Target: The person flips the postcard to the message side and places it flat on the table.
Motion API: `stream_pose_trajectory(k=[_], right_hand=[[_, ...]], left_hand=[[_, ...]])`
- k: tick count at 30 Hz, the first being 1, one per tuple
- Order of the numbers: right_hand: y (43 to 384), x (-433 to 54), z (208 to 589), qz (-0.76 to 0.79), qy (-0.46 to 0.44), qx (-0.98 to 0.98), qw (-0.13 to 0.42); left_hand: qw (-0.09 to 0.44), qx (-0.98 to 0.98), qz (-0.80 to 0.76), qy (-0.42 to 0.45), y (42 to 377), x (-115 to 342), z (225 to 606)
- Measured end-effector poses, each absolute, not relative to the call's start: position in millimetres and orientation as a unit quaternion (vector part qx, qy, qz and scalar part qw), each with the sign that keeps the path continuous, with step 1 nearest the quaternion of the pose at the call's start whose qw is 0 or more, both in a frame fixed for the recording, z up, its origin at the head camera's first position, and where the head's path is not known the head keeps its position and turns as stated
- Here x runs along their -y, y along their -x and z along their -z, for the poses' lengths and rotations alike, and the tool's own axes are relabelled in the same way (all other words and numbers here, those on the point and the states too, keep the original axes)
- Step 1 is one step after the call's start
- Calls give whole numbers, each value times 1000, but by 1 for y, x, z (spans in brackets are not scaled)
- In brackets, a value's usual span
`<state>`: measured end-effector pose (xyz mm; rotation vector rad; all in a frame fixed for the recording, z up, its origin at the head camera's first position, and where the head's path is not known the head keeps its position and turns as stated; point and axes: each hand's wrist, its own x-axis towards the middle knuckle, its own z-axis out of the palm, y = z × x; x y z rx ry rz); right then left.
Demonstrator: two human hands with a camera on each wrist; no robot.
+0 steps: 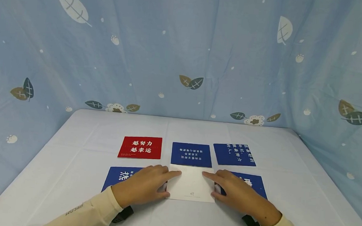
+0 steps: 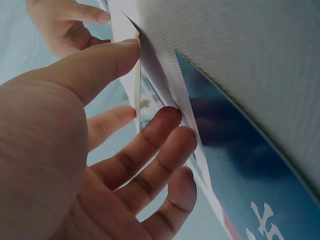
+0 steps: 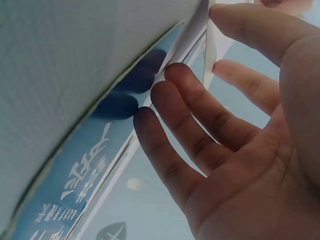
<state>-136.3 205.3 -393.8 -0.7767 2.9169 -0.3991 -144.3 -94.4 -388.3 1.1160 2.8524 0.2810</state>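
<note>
A white card [image 1: 191, 184] with a small mark near its lower edge is held between both hands at the front middle. My left hand [image 1: 146, 184] grips its left side, thumb and index finger on the white face. In the left wrist view, the other fingers [image 2: 167, 120] curl behind the card. My right hand [image 1: 236, 191] grips the right side in the same way, its remaining fingers [image 3: 180, 75] behind the card. Each forearm partly covers a blue card, the left one [image 1: 113, 176] and the right one [image 1: 259, 185], both lying on the table.
Behind the white card lie a red card [image 1: 140, 147], a blue card [image 1: 191, 154] and another blue card [image 1: 234, 155], all with white characters. They rest on a white-covered table [image 1: 81, 137]. A light blue leaf-patterned curtain [image 1: 159, 55] hangs behind it.
</note>
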Motion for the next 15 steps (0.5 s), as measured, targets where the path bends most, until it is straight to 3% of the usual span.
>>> stream_pose_trajectory(k=[15], right_hand=[[134, -206, 394, 130, 270, -953, 42]], left_hand=[[34, -924, -77, -373, 144, 94, 390]])
